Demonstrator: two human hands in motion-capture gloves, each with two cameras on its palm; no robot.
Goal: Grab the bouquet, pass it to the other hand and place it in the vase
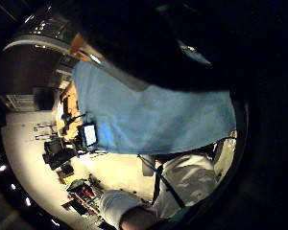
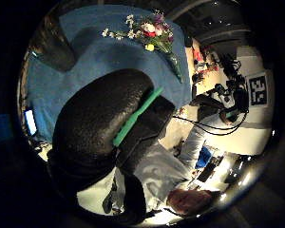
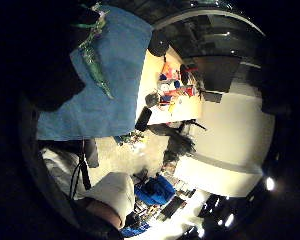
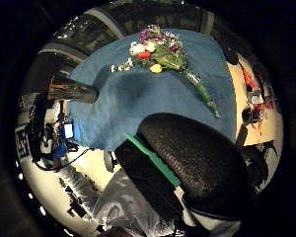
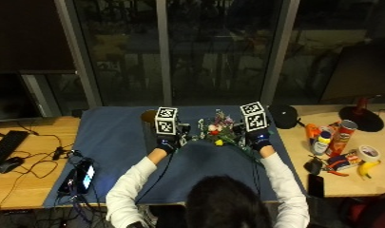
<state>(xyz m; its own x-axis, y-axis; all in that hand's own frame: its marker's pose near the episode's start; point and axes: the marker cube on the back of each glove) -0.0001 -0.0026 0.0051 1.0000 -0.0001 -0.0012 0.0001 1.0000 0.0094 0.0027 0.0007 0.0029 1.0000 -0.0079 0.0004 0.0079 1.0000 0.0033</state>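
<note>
A blue cloth (image 5: 116, 142) covers the middle of a wooden table (image 5: 27, 185), and the bouquet (image 5: 217, 133) lies flat on it at the centre, blooms of white, red, yellow and purple toward twelve o'clock, its green stems (image 4: 201, 94) trailing toward five o'clock. A dark vase (image 5: 148, 124) stands on the cloth at about ten o'clock from the flowers, just past the left hand (image 5: 166, 142). That hand hovers beside the blooms at nine o'clock; the right hand (image 5: 260, 141) sits at three o'clock, near the stems. In both thumb-side palm views the flowers lie apart from the glove on bare cloth, so neither hand has hold of them; whether the fingers are curled or straight I cannot tell.

Off the cloth at nine o'clock lie a phone (image 5: 84, 176) with a lit screen, tangled cables (image 5: 46, 147), a mouse (image 5: 8, 165) and a keyboard (image 5: 1, 145). At three o'clock are a red crisp tube (image 5: 341, 135), a white bottle (image 5: 321, 141), a tape roll (image 5: 368, 152), a banana (image 5: 367, 168) and a round black pad (image 5: 283, 115). Tall dark windows (image 5: 211, 47) rise behind the table, with a monitor (image 5: 360, 76) at two o'clock.
</note>
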